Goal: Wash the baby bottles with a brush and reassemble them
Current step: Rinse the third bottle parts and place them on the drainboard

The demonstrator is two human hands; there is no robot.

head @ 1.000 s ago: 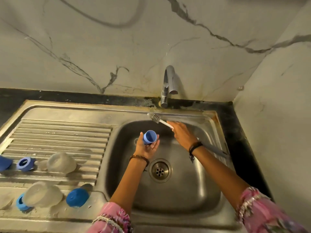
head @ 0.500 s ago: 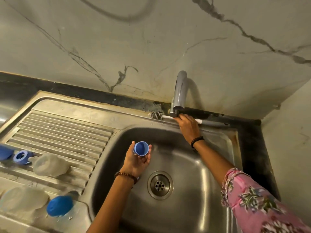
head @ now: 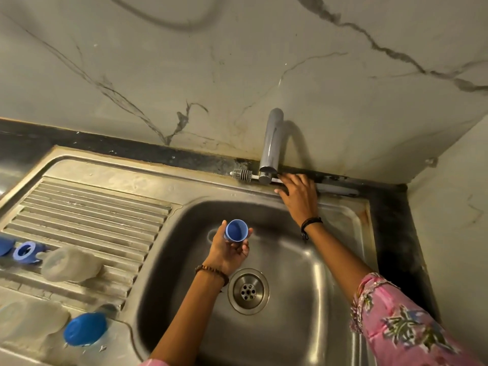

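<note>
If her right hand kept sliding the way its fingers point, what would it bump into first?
Probably the chrome tap's base: the right hand lies on the white-handled bottle brush on the sink's back ledge, fingers aimed left along it. Depth is uncertain.

A pale marble wall (head: pixel 237 62) with dark grey veins fills the view from 10 to 2 o'clock. A second wall (head: pixel 454 207) meets it in a corner at 3 o'clock. A black tabletop (head: pixel 390 233) strip runs along their base. The light is dim and warm.
</note>
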